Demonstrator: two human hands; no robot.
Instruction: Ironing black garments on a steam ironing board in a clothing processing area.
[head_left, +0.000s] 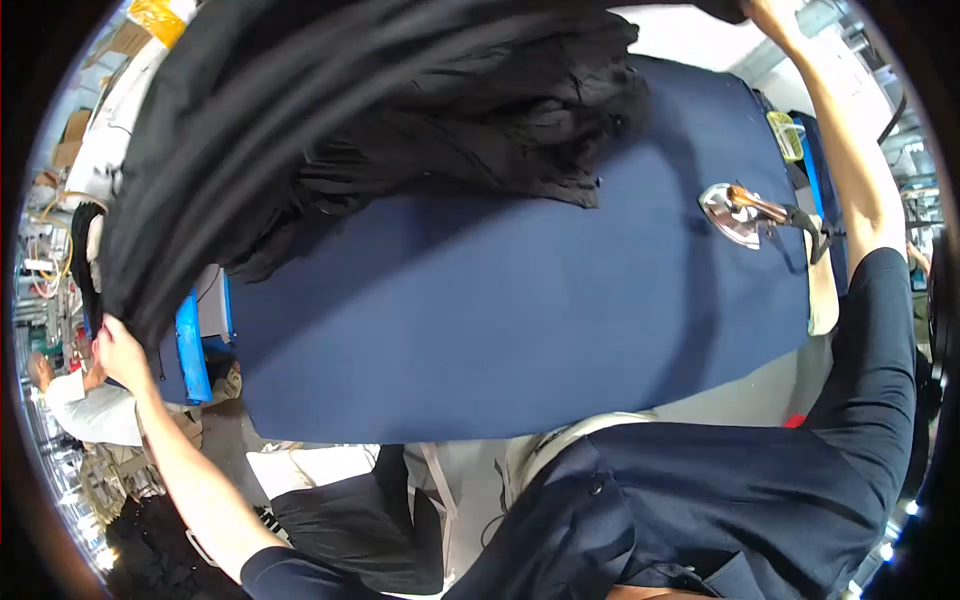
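Note:
My left hand (124, 354), far out at the left, grips an edge of a large black cloth (247, 142). From there the cloth sweeps up in a blurred arc and leaves the picture at the top. My right hand (770, 16) is raised at the upper right, partly cut off, with its fingers on a dark end of fabric. Beneath the arc, crumpled black fabric (480, 135) lies on the far part of a blue-covered ironing table (480, 322). Whether it is one piece with the raised cloth is hidden.
An iron (739, 215) with a wooden handle rests near the table's right end, beside a pale pad (823, 292). A green basket (786, 136) stands behind it. Black fabric (352, 517) hangs below the near edge. A person in white (90, 409) is at the left.

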